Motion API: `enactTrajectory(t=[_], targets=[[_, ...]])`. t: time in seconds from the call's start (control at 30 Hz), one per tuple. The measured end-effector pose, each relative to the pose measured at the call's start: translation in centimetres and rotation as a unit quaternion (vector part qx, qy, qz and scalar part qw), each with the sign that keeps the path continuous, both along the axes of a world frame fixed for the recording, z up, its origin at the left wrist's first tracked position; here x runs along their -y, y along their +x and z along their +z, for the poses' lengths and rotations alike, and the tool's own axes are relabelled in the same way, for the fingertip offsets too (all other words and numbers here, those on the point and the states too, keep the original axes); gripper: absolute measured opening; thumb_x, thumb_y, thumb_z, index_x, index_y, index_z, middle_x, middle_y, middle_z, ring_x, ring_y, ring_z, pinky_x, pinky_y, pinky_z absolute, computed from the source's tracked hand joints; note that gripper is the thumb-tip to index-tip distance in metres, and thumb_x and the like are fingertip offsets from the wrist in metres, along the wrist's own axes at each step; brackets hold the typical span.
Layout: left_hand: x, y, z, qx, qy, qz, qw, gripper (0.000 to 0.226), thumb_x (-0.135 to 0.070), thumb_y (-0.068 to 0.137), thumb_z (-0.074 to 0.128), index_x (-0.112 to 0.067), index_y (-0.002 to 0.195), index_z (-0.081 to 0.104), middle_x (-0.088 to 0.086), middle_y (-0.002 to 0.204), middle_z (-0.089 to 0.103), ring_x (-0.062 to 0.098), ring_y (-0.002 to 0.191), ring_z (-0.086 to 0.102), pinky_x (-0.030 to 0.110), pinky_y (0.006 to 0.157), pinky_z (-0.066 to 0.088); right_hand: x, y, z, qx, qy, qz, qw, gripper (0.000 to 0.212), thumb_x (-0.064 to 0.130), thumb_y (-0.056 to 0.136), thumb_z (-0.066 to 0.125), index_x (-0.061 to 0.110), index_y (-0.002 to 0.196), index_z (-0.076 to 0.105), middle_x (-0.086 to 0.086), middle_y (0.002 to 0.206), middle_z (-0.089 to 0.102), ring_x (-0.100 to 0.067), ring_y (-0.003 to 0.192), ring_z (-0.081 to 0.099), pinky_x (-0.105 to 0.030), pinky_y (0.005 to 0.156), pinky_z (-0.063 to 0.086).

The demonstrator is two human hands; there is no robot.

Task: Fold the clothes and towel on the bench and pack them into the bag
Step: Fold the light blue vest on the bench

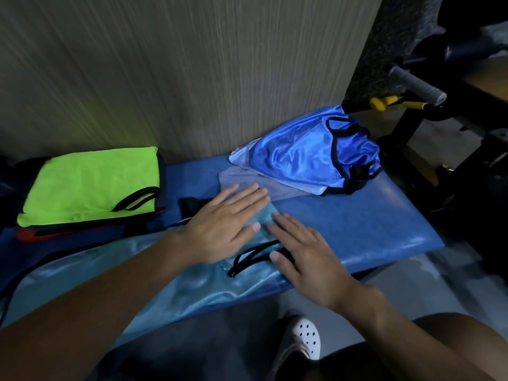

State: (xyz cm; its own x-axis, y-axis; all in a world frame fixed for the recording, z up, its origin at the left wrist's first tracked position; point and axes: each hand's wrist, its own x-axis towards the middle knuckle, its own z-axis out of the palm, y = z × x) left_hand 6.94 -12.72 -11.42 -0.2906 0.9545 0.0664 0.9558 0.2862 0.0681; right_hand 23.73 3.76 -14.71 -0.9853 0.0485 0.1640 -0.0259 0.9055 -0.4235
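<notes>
A shiny light-blue garment [192, 281] with black trim lies across the blue padded bench [357, 224]. My left hand [220, 224] presses flat on its upper part, fingers straight. Flat beside it, my right hand [305, 257] lies on the garment's right end, over a black trim loop. A crumpled royal-blue garment [302, 158] with black edging sits at the back right of the bench, on a pale grey cloth [247, 182]. A folded neon-green garment [90, 185] rests on a dark bag [82, 229] at the left.
A wood-grain wall [178, 72] rises right behind the bench. Black gym equipment with a grey handle [417, 83] and yellow grips [384, 101] stands at the right. My white perforated shoe [305, 336] is on the grey floor below the bench's front edge.
</notes>
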Motion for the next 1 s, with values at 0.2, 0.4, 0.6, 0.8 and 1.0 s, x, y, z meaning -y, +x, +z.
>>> enactTrajectory(t=[0.2,0.4,0.6,0.8,1.0], targets=[[3.0,-1.1,-2.6,-0.016,-0.063,0.016,0.998,0.067,-0.059,0.100,0.014,-0.028,0.159,0.011,-0.010,0.166,0.001,0.006,0.152,-0.006,0.043,0.123,0.005,0.4,0.3,-0.3,0.051,0.119,0.017,0.991,0.071,0.057,0.101,0.011,0.014,0.150,0.037,-0.003,0.161,0.024,-0.018,0.149,0.020,-0.036,0.118,0.009],[4.5,0.4,-1.5,-0.039,-0.021,0.038,0.998,0.066,-0.056,0.101,0.019,-0.024,0.158,0.020,-0.005,0.166,0.012,0.010,0.153,-0.001,0.046,0.123,0.008,1.1,-1.8,1.8,0.010,-0.050,-0.095,0.994,0.063,0.063,0.096,0.021,0.023,0.132,0.054,0.001,0.143,0.046,-0.020,0.129,0.042,-0.036,0.101,0.028],[9.2,2.9,-2.4,-0.054,-0.008,0.142,0.988,0.060,-0.055,0.097,0.032,-0.030,0.151,0.039,0.001,0.160,0.032,0.021,0.151,0.022,0.058,0.117,0.022,0.8,-5.7,2.7,0.033,-0.169,-0.154,0.973,0.050,0.030,0.091,0.065,0.023,0.133,0.038,0.003,0.087,0.062,-0.027,0.092,0.057,-0.045,0.088,0.043],[10.4,3.1,-3.7,-0.023,-0.038,0.192,0.980,0.059,-0.061,0.098,0.021,-0.044,0.154,0.018,-0.005,0.165,0.018,0.025,0.152,0.017,0.066,0.114,0.019,0.0,-6.6,2.9,-0.004,-0.228,-0.115,0.967,0.046,0.005,0.092,0.058,0.027,0.128,0.040,0.014,0.080,0.051,-0.010,0.069,0.051,-0.019,0.057,0.034],[6.7,1.7,-3.2,-0.015,-0.026,0.142,0.989,0.060,-0.063,0.100,0.012,-0.042,0.155,0.019,-0.003,0.165,0.016,0.022,0.153,0.013,0.062,0.117,0.015,-1.5,-5.5,3.0,-0.031,-0.021,-0.189,0.981,0.047,0.015,0.090,0.057,0.021,0.136,0.046,-0.010,0.120,0.052,-0.031,0.109,0.048,-0.042,0.088,0.040]])
